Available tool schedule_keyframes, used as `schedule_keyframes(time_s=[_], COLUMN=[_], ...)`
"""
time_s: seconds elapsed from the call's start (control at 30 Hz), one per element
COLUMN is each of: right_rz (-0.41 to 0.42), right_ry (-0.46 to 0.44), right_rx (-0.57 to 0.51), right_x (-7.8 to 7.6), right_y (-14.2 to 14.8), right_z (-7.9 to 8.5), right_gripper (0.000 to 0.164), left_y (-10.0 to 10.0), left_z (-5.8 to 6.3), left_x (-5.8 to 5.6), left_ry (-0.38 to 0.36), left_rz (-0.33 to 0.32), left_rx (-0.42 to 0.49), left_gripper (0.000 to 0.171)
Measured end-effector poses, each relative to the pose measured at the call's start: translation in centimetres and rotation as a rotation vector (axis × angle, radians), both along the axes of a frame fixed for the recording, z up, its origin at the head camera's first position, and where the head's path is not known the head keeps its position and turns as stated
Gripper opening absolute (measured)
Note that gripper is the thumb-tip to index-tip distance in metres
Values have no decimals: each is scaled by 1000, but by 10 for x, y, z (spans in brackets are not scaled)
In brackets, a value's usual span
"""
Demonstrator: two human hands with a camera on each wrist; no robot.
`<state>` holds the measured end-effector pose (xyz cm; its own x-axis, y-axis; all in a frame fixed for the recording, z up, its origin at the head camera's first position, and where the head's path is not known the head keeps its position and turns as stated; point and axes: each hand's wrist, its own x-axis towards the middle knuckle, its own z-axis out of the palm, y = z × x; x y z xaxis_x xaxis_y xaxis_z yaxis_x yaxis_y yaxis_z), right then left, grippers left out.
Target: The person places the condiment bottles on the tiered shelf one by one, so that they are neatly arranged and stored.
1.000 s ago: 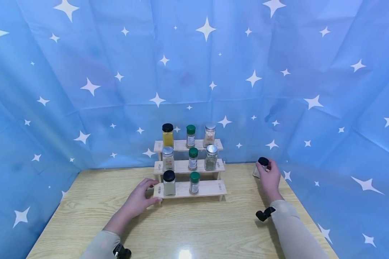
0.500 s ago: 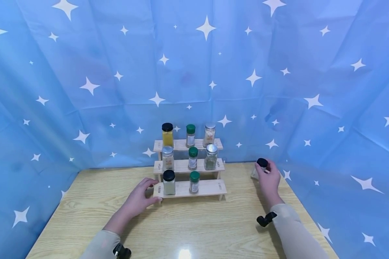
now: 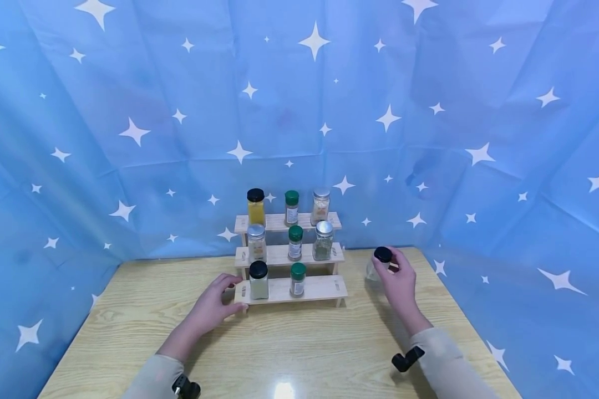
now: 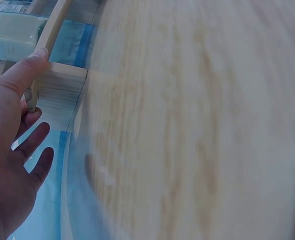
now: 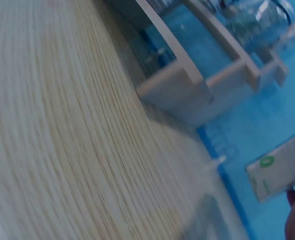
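Note:
My left hand (image 3: 211, 306) holds the left end of a three-tier wooden spice rack (image 3: 321, 287). In the left wrist view its thumb (image 4: 25, 70) lies on the lowest board, with the other fingers spread behind the board's end. Right of the rack, my right hand (image 3: 400, 285) grips a spice jar (image 3: 372, 271) near its black cap. The right wrist view shows the jar's pale label (image 5: 280, 172) with a green spot, and only a sliver of the hand. On the bottom tier stand a black-capped jar (image 3: 259, 284) and a green-capped jar (image 3: 297, 282).
The middle tier carries a silver-capped jar (image 3: 257, 246), a green-capped jar (image 3: 295, 246) and a jar of green herbs (image 3: 323, 245). On top are a yellow jar (image 3: 256, 210) and two others. A starry blue curtain (image 3: 289, 127) borders the wooden table (image 3: 279, 343).
My right hand has carried the black-capped jar leftward, closer to the rack. The left hand keeps its place on the rack, and the head view has shifted slightly.

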<state>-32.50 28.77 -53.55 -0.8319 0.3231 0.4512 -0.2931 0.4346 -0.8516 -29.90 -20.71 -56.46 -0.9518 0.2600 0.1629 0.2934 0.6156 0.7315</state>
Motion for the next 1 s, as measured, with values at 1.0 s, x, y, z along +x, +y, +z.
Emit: schedule_keyframes(time_s=[1.0], right_rz=[366], right_ry=[1], right_rx=[-31], right_x=[31], right_y=[-92], right_z=[18], right_gripper=[40], left_y=[-1], left_z=[-1], left_x=[0], left_ry=[21], left_rz=[-4], left_rx=[-9], left_gripper=[65])
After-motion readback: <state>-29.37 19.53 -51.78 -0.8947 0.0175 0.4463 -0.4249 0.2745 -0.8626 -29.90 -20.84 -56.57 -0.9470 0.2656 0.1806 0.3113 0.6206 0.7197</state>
